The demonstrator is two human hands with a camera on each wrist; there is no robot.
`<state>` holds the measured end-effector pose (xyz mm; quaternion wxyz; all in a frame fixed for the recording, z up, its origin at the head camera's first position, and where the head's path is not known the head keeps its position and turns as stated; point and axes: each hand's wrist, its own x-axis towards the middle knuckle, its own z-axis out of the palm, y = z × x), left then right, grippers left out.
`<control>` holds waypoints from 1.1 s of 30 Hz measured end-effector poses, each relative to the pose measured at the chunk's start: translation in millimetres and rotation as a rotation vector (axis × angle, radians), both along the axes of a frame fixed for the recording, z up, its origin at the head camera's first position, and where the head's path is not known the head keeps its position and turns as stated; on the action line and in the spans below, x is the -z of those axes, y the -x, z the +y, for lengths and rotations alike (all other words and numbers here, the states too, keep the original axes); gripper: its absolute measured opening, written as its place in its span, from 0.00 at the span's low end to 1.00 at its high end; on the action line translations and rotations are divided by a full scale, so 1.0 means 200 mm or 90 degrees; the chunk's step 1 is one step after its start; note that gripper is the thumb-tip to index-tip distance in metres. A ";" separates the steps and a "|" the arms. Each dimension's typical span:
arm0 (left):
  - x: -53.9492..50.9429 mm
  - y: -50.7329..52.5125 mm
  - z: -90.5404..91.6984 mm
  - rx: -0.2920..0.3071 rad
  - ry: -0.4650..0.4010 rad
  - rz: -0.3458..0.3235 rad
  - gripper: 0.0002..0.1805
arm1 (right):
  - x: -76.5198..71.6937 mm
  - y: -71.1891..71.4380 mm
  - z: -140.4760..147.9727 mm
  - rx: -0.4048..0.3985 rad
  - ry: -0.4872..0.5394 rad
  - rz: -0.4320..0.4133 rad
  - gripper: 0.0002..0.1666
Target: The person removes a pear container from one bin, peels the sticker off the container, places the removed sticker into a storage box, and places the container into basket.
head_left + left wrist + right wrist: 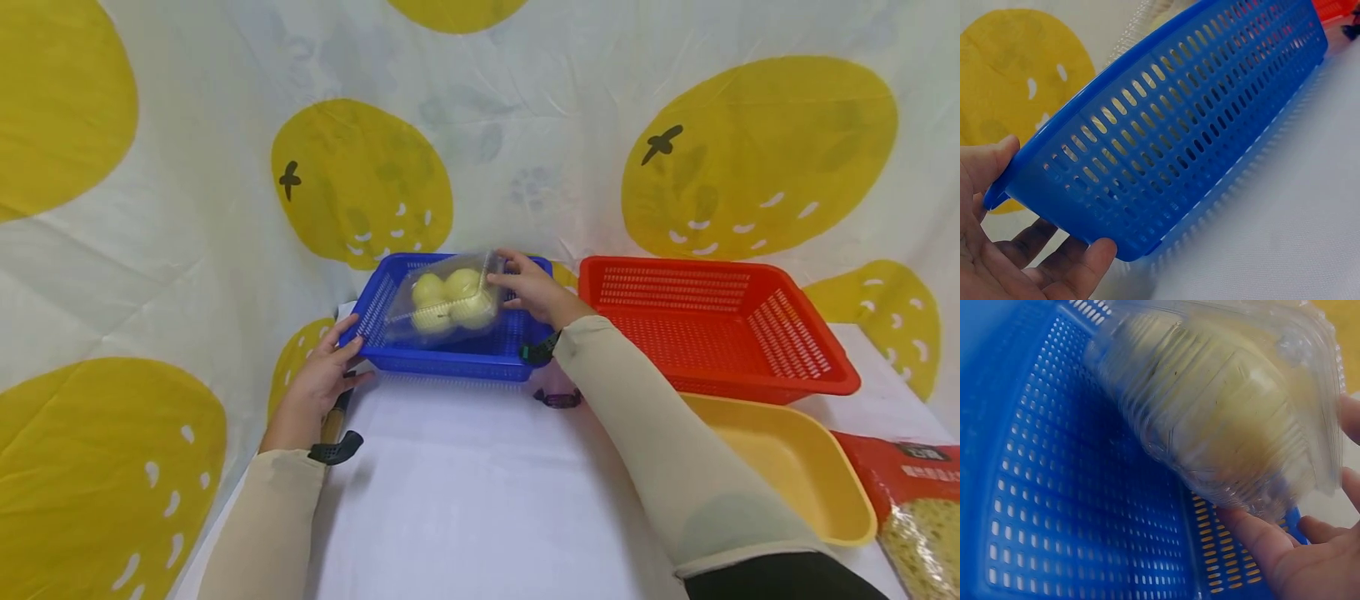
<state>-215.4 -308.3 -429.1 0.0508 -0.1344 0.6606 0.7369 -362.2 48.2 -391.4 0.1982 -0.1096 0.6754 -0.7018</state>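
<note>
A blue plastic basket [450, 364] with slotted walls stands on the white table against the curtain. My left hand [321, 379] grips its left front corner; in the left wrist view the fingers wrap the rim and lower corner [1110, 206]. My right hand [538, 292] holds the right end of a clear plastic box [401, 323], tilted over the basket's inside. Several pale yellow round fruits [467, 287] sit in the box. The right wrist view has the ribbed box [1210, 425] between thumb and fingers. Whether its underside touches the basket floor, I cannot tell.
A red basket [795, 385] stands to the right, with a yellow tub [795, 467] in front of it. A red packet [922, 475] lies at the right edge. One small dark purple wrapped item [558, 398] is near the blue basket. A fruit-print curtain [540, 150] hangs behind.
</note>
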 end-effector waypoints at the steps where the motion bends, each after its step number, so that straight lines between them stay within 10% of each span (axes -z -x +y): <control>1: 0.00 0.00 0.00 -0.001 0.001 -0.001 0.32 | 0.00 0.01 0.00 -0.003 0.001 0.001 0.46; 10: -0.01 0.00 -0.01 -0.006 0.006 0.006 0.32 | 0.00 0.02 -0.02 -0.088 -0.022 0.010 0.57; 33: 0.02 0.00 0.00 -0.009 0.020 -0.003 0.32 | 0.02 -0.01 -0.06 -0.093 -0.171 0.020 0.57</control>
